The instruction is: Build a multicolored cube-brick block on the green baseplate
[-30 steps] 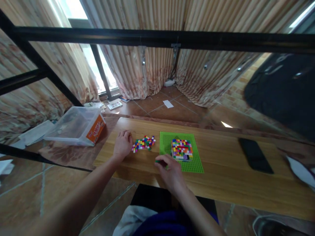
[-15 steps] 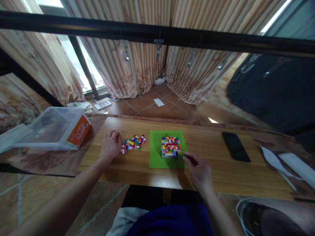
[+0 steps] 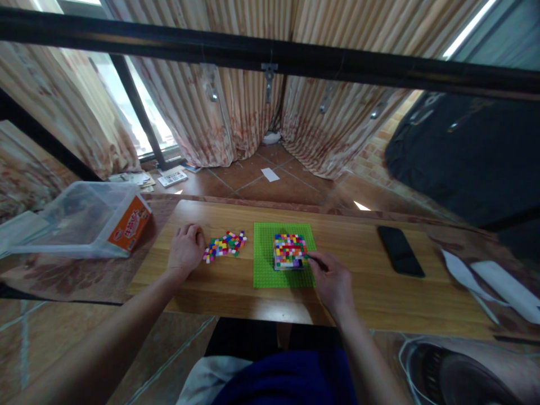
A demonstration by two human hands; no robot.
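On the wooden table, a green baseplate [image 3: 262,270] carries a block of small multicoloured building bricks [image 3: 289,250]. My right hand [image 3: 334,286] is at the block's right side, thumb and forefinger pinched on what looks like a small green brick [image 3: 307,257] at the block's edge. Whether that brick is seated cannot be made out. Left of the baseplate lies a pile of loose coloured bricks [image 3: 225,245]. Against the pile's left end rests my left hand [image 3: 186,248], its fingers curled inward; anything inside them is hidden.
A black phone [image 3: 400,251] lies on the right of the table [image 3: 358,304]. Beyond the left end stands a clear plastic bin [image 3: 88,219] with an orange label. White objects [image 3: 506,287] lie off the right end. A dark bar [image 3: 270,50] crosses the upper view.
My right hand has shifted slightly up along the block's right edge, still pinched. My left hand stays beside the loose pile. The whole view has moved a little.
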